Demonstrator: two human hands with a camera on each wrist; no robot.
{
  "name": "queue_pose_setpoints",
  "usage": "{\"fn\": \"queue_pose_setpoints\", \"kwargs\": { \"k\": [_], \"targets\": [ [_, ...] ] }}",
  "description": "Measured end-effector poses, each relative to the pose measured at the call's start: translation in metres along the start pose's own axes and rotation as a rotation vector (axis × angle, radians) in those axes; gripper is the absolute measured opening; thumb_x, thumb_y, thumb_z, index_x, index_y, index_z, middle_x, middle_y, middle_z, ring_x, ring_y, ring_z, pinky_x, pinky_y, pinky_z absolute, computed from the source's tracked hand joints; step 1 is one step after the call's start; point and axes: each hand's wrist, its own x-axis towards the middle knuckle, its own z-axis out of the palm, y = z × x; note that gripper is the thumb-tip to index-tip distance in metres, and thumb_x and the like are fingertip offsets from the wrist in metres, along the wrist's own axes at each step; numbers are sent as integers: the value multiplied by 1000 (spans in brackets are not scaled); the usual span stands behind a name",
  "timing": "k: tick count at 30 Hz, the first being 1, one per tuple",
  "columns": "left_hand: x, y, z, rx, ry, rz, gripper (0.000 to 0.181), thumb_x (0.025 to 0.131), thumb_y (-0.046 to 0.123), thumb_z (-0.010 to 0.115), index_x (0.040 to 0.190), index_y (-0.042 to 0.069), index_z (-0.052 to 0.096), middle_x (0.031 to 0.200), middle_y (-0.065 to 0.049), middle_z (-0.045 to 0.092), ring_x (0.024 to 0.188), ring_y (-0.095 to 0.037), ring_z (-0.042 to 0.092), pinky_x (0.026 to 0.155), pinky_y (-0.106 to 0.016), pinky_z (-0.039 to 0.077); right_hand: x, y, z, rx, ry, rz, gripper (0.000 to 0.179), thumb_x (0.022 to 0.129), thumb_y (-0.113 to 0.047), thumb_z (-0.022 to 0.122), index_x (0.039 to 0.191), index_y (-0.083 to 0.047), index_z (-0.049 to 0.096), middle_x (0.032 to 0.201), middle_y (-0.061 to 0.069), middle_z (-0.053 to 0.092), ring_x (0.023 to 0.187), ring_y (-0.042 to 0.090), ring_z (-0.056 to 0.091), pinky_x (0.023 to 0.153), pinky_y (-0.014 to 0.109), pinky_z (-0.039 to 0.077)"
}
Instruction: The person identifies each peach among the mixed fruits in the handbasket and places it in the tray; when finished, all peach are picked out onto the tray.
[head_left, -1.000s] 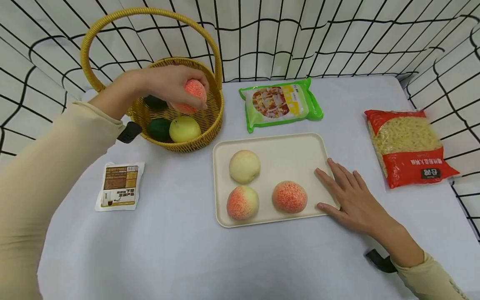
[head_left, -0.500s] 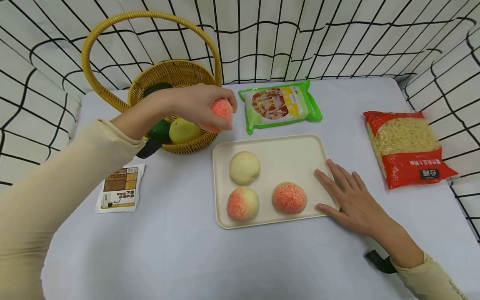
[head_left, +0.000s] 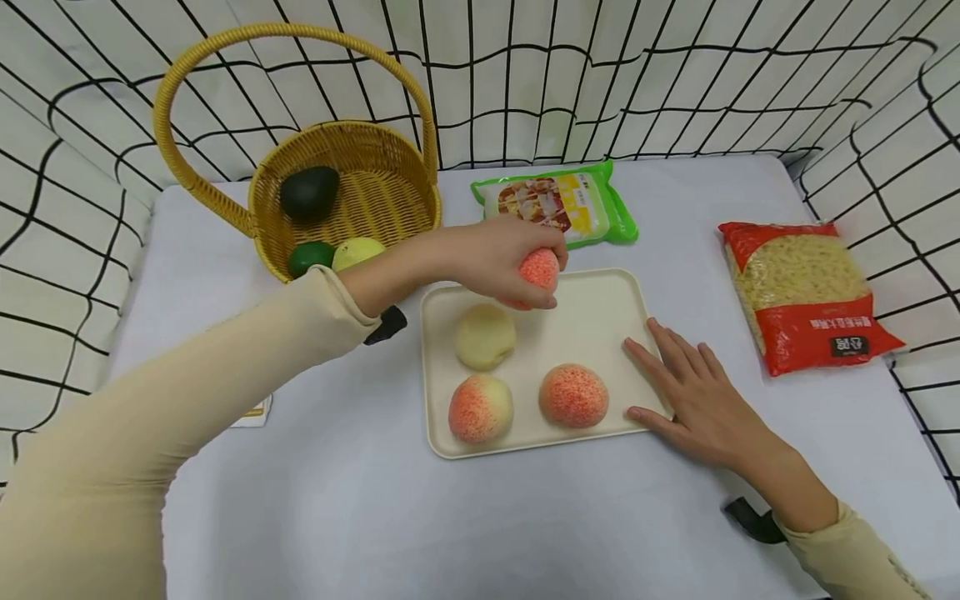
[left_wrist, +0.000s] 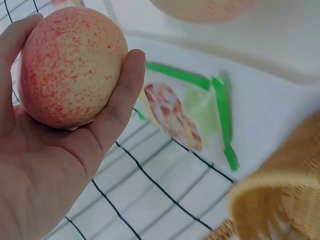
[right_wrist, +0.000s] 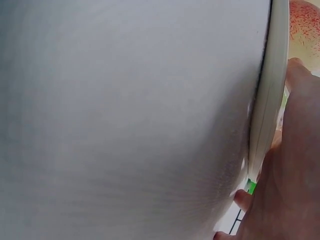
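Observation:
My left hand [head_left: 495, 258] grips a pink-speckled peach [head_left: 542, 270] above the back part of the cream tray [head_left: 600, 325]. In the left wrist view, thumb and fingers curl round that peach [left_wrist: 72, 67]. Three more peaches lie on the tray: a pale one [head_left: 485, 337] at the left back, a half-red one [head_left: 481, 408] in front of it, and a red one [head_left: 573, 396] near the front middle. With fingers spread, my right hand [head_left: 697, 404] rests on the tray's right edge. The right wrist view shows the tray's rim [right_wrist: 270, 100] beside this hand.
A yellow wicker basket [head_left: 382, 187] at the back left contains a dark avocado [head_left: 309, 193], a green fruit [head_left: 310, 257] and a pale yellow fruit [head_left: 357, 252]. Behind the tray lies a green food packet [head_left: 592, 204]; a red pasta bag [head_left: 813, 296] is at right. Black wire mesh borders the table.
My left hand has carried the peach out of the basket, rightward and toward me, to above the tray. The left sleeve now covers most of the white packet. My right hand stays put.

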Motion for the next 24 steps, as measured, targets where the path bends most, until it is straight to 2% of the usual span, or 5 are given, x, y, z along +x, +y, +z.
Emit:
{"fn": "queue_pose_setpoints", "kwargs": {
  "k": [6,12,17,24],
  "targets": [
    [21,9,15,19,-60,35,45,96,36,74,133,13,60,122,-6,68,108,-18,62,91,-33,52,0,0,0,-2,-8,5,94,95,-58,69,171,-33,21,181,9,8,161,41,20,123,75,23],
    [38,13,37,56,-119,5,49,98,37,72,140,17,57,131,-7,63,118,-19,59,101,-35,50,0,0,0,3,0,-8,93,95,-57,69,171,-33,21,181,9,9,161,40,21,122,75,23],
    [46,17,52,40,-112,-17,54,98,34,73,146,18,55,138,-10,56,120,-20,59,103,-38,51,0,2,3,10,3,-15,93,95,-56,70,171,-33,21,182,8,8,162,39,20,121,76,23],
    [54,16,63,47,-96,9,57,97,27,75,149,16,54,139,-13,56,120,-22,60,105,-37,51,0,4,3,9,7,-17,94,94,-56,70,171,-32,21,182,8,8,161,38,19,121,76,24]
  ]
}}
